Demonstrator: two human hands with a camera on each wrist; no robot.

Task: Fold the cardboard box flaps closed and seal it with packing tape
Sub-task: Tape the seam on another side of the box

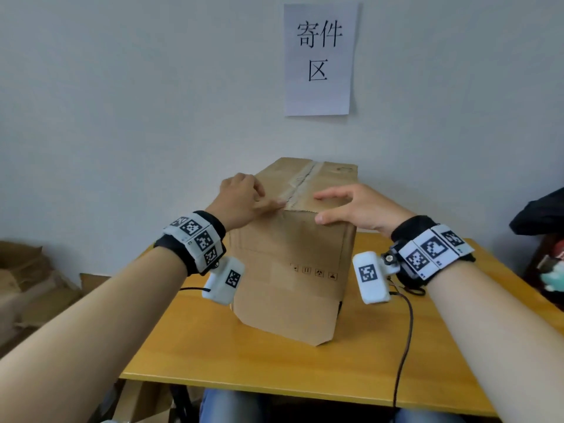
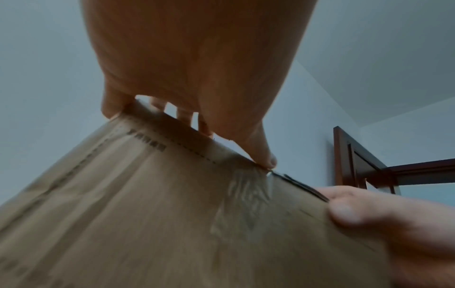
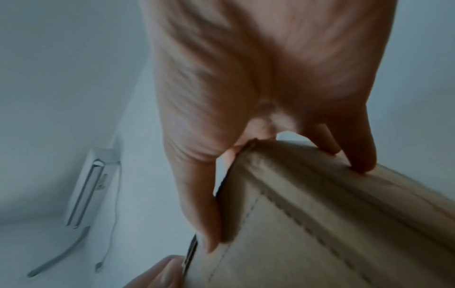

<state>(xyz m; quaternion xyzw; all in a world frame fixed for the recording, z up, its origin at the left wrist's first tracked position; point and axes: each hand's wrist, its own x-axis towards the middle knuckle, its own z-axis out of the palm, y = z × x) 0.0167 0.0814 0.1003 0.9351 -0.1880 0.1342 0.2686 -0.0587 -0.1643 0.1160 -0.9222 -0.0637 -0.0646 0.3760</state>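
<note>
A pale wall filled the upper half of the head view, with a white paper sign bearing black characters at upper centre. Below it a yellow wooden table crossed the lower middle of the frame. On the table, at centre, stood a tall cardboard box, its top flaps folded shut, so nothing inside could be seen. A strip of clear packing tape ran along the top seam toward the near edge.

The left hand lay on the box's top left, fingers loosely bent, its thumb pressing the tape end at the near top edge. The right hand spread wide over the top right corner, fingers straight on the top, thumb against the front face. Crumpled cardboard lay at the left edge.
</note>
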